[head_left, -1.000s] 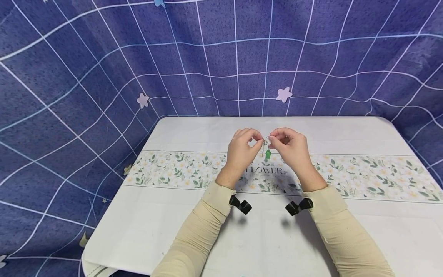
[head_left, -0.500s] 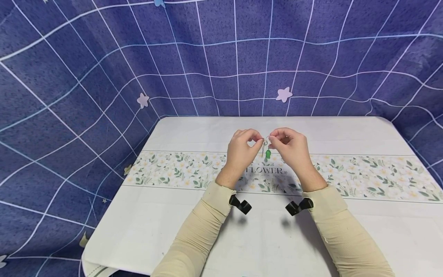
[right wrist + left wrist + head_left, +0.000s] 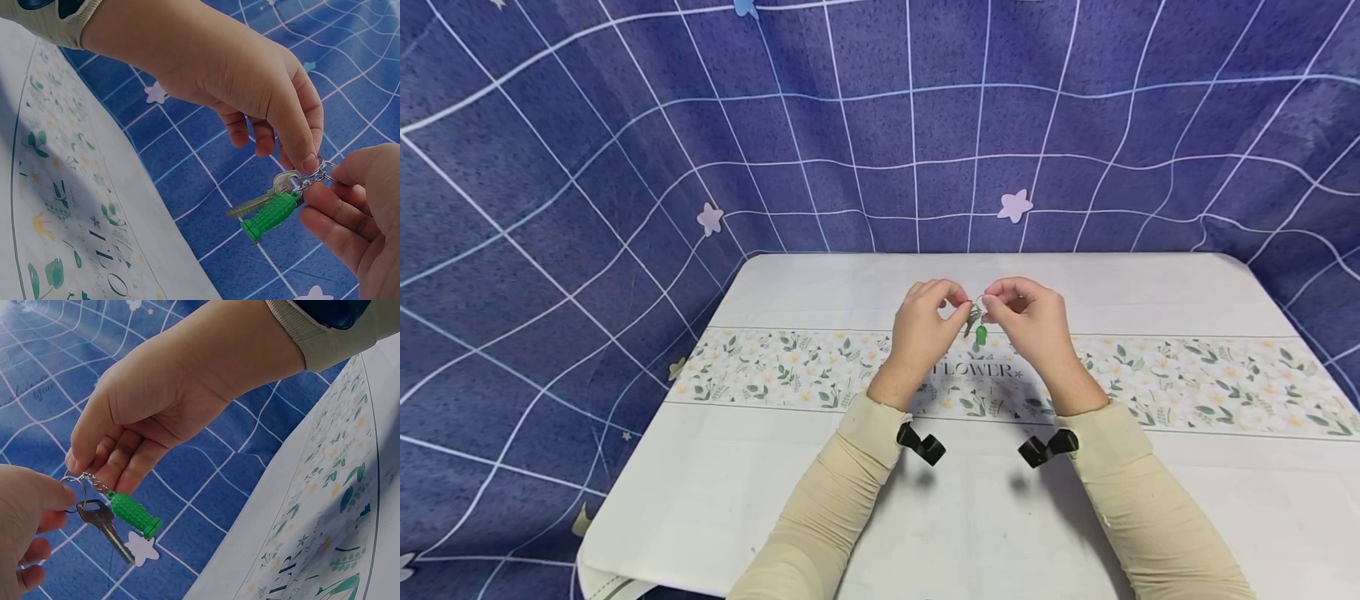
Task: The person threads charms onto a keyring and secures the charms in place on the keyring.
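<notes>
Both hands meet over the printed band of the table and pinch a metal key ring (image 3: 83,482) from opposite sides. My left hand (image 3: 925,323) has thumb and forefinger on the ring beside the key (image 3: 106,529). My right hand (image 3: 1028,321) pinches the ring near the short chain (image 3: 310,181) that carries a bumpy green charm (image 3: 271,215). Key and charm dangle side by side beneath the fingertips. In the head view, the fingertips partly cover the ring. The key shows a broad head and a long blade in the left wrist view.
A white table cover (image 3: 737,483) with a floral strip (image 3: 820,367) lies beneath the forearms. Blue curtains (image 3: 865,125) with white grid lines and star shapes stand behind and at the left. Black wrist mounts (image 3: 922,443) sit on both sleeves.
The key has turned so that its flat side shows more and it hangs at a slant beside the green charm. Both hands stay almost in place.
</notes>
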### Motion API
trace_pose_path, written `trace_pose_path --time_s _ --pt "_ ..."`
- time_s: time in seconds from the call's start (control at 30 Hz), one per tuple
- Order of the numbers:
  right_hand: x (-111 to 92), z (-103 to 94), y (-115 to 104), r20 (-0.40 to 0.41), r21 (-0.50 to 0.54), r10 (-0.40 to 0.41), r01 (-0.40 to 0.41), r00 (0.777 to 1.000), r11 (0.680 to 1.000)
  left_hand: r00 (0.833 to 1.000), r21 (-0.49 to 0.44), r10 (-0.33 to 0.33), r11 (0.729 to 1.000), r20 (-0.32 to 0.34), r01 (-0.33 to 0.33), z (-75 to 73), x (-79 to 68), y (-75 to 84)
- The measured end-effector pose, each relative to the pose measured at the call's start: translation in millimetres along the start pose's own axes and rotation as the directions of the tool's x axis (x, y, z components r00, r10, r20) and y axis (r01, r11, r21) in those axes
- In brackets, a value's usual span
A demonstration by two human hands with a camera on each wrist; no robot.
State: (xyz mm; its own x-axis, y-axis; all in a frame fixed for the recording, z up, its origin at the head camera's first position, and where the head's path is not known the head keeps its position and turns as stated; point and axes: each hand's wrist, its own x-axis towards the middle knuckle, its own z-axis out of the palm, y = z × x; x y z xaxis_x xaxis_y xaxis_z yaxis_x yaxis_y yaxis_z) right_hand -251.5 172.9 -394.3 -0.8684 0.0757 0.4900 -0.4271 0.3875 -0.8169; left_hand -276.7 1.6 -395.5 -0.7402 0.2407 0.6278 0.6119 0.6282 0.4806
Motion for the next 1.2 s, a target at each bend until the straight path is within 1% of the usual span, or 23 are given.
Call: trace_pose_path --time_s 0.27,0.47,0.67,0.9,1.07,1.2 --pt "0.5 0.1 0.3 -0.004 -0.003 -0.009 0.009 1.0 1.0 1.0 0.002 0.006 1.0 -0.009 -0.006 -0.1 -0.8 -0.4" --pt "1.0 -0.3 -0.2 -0.002 0.012 -0.01 0.01 1.0 1.0 1.0 -0.012 -0.005 1.0 -0.022 0.005 0.4 -1.5 -1.3" --pt "0.8 -0.6 -0.4 0.003 0.022 -0.001 0.001 1.0 1.0 1.0 0.011 -0.007 1.0 -0.006 0.007 0.1 -0.7 -0.3" --pt "0.2 -0.5 -0.7 0.002 0.011 0.001 -0.001 1.0 1.0 1.0 0.057 0.025 0.998 0.003 -0.025 -1.0 0.4 2.1" --pt "-0.2 -0.6 -1.6 0.006 0.011 0.009 -0.009 1.0 1.0 0.998 0.058 0.052 0.997 -0.022 -0.051 -1.4 0.2 2.5" --pt "0.3 -0.7 -1.6 0.003 0.02 0.012 -0.012 1.0 1.0 0.997 0.051 0.061 0.997 -0.046 -0.059 -0.5 -0.2 1.2"
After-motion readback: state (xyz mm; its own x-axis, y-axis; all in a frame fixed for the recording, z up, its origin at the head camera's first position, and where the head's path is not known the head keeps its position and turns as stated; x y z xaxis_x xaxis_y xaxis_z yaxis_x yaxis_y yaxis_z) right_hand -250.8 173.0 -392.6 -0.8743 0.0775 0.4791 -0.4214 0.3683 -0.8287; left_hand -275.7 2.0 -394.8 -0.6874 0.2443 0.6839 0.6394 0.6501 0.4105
